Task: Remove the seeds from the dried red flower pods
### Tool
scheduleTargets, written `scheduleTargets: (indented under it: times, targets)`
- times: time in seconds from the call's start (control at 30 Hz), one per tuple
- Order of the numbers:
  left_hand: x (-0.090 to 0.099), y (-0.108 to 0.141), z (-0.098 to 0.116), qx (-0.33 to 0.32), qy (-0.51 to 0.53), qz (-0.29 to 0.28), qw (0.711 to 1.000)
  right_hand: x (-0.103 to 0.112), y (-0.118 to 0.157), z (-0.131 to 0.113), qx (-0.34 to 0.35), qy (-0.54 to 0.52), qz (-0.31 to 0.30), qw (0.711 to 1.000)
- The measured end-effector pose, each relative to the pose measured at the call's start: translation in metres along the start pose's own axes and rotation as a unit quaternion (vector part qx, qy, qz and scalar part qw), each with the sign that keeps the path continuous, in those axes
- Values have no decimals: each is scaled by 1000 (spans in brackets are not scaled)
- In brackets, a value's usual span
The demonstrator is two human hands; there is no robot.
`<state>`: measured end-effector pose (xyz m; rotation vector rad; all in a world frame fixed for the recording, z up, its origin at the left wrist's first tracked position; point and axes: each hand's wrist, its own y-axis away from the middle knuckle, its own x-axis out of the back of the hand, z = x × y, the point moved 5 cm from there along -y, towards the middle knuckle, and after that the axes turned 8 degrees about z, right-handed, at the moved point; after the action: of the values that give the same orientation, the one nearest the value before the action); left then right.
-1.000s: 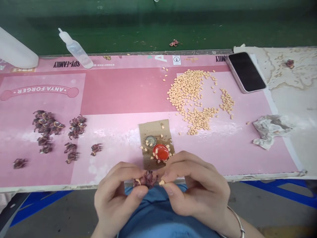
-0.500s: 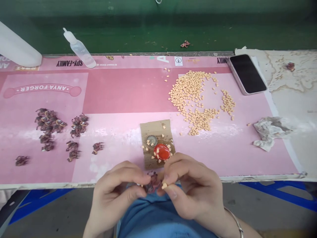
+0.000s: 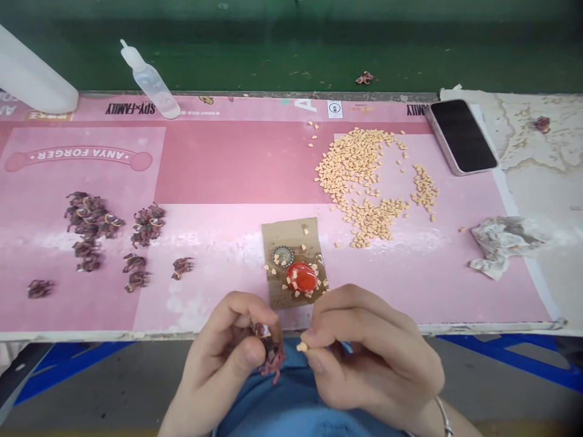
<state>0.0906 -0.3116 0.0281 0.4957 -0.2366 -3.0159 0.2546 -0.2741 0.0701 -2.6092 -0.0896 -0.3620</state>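
Note:
In the head view my left hand is closed on a small dark reddish-brown figure piece with thin limb-like prongs, partly covered by the fingers. My right hand pinches a tiny cream-coloured piece between thumb and fingertips, a short gap to the right of the figure piece. Just beyond the hands a brown cardboard square lies on the table. On it are a shiny red cap, a grey bottle cap and several cream pieces.
Many loose cream pieces are spread right of centre. Several similar dark figure pieces lie in clusters at left. Along the back are a squeeze bottle, a white container and a phone. Crumpled tissue lies at right.
My left hand has turned the figure piece, so its prongs now point down toward me. My right hand has drawn slightly away to the right, still pinching the cream piece.

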Motion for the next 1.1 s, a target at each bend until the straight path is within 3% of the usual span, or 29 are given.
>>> scheduleTargets:
  times: [0.13,0.27,0.5,0.63,0.73,0.8,0.83,0.9,0.97,1.03,1.1]
  targets:
    - [-4,1,-3,27,14,-15,999,-4,-1,-4,39,48,-15,998]
    - [-3,0,-1,10,-5,-12,1000,-5,1,-6,68,84,-28,994]
    - [2,4,3,-15,-122,98,988,-4,17,-20,136,236,-112,956]
    - [-1,-4,10,-106,-169,41,979,-4,20,-24,152,265,-29,952]
    - [0,-14,18,-152,-221,-13,963,-3,13,-12,150,228,-65,960]
    - [2,-25,27,-172,-273,-17,946,13,6,7,122,197,-57,971]
    - [5,-31,33,-181,-295,7,938,27,4,19,94,201,-31,975]
    - [16,-48,46,-185,-330,112,919,63,4,47,31,257,51,964]
    - [26,-70,58,-181,-351,219,892,95,11,71,-8,335,104,936]
    - [32,-100,67,-184,-376,254,872,113,19,91,-37,391,71,917]
    - [36,-141,71,-178,-417,233,860,122,25,102,-41,415,48,908]
